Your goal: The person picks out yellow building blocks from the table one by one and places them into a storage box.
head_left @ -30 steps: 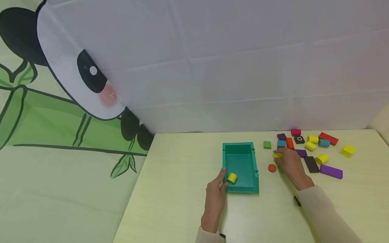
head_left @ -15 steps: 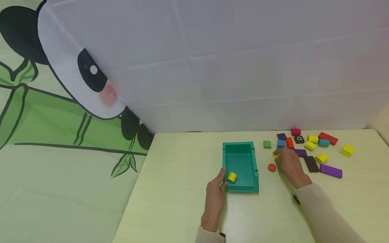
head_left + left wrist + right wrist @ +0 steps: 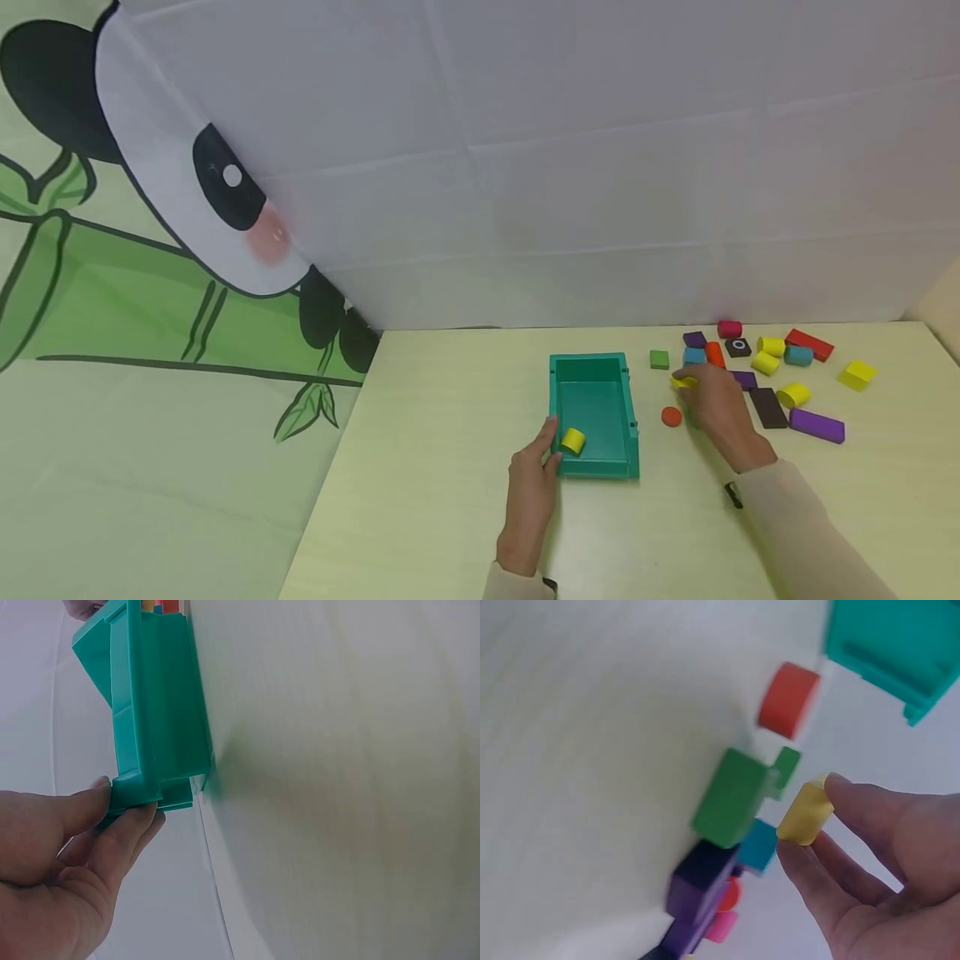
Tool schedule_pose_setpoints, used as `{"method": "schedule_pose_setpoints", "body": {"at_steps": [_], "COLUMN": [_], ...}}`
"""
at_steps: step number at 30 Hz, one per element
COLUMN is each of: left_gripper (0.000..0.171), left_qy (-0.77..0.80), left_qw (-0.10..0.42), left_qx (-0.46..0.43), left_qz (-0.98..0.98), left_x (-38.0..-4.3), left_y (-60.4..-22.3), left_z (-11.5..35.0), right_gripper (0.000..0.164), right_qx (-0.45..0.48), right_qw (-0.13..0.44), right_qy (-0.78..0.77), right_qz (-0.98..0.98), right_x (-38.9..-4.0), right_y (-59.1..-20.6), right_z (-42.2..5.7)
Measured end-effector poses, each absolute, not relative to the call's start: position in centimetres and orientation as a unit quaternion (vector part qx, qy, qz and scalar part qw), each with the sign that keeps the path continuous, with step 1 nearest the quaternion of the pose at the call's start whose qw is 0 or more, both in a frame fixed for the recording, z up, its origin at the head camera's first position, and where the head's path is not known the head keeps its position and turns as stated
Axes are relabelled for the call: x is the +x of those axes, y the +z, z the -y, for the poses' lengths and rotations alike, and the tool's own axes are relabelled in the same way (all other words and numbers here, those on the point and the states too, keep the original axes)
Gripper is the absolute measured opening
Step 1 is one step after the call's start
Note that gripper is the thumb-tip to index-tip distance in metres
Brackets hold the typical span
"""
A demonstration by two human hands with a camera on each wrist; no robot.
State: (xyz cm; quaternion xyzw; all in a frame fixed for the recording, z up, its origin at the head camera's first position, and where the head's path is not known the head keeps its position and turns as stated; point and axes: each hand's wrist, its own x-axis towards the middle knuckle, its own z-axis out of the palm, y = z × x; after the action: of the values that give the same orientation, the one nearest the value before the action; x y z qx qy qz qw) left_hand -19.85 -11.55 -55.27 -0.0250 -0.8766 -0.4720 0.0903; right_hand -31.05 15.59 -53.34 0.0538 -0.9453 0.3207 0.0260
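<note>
Left hand (image 3: pixel 528 487): thumb and fingers pinch the left wall of a teal tray (image 3: pixel 600 404), which lies flat on the pale table (image 3: pixel 420 467). Right hand (image 3: pixel 718 408): thumb and fingertips grip a yellow block (image 3: pixel 807 814), to the right of the tray and outside it. A yellow cylinder (image 3: pixel 573 441) rests in the tray's near-left corner. Near the right hand are an orange disc (image 3: pixel 671 417), a small green block (image 3: pixel 659 359) and a larger green block (image 3: pixel 730 799) (mostly hidden by the hand in the head view). Farther right lie a dark slab (image 3: pixel 768 408), a purple bar (image 3: pixel 817 426) and a red bar (image 3: pixel 810 343). Behind the table hangs a white cloth (image 3: pixel 600 167).
</note>
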Motion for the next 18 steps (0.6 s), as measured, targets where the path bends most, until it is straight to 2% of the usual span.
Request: {"method": "schedule_pose_setpoints", "body": {"at_steps": [9,18], "left_gripper": [0.058,0.059], "left_qy": [-0.475,-0.475], "left_qw": [0.071,0.082], "left_qx": [-0.010,-0.015], "left_qz": [0.877,0.876], "left_x": [-19.9,-19.9], "left_y": [-55.3,-55.2], "left_z": [11.5,11.4], "right_gripper": [0.026,0.026], "right_qx": [0.083,0.102], "right_qw": [0.080,0.117], "right_qy": [0.331,0.354], "right_qz": [0.937,0.922], "right_x": [-30.2,-29.9], "right_y": [-51.5,-50.3], "right_z": [-14.0,-12.7]}}
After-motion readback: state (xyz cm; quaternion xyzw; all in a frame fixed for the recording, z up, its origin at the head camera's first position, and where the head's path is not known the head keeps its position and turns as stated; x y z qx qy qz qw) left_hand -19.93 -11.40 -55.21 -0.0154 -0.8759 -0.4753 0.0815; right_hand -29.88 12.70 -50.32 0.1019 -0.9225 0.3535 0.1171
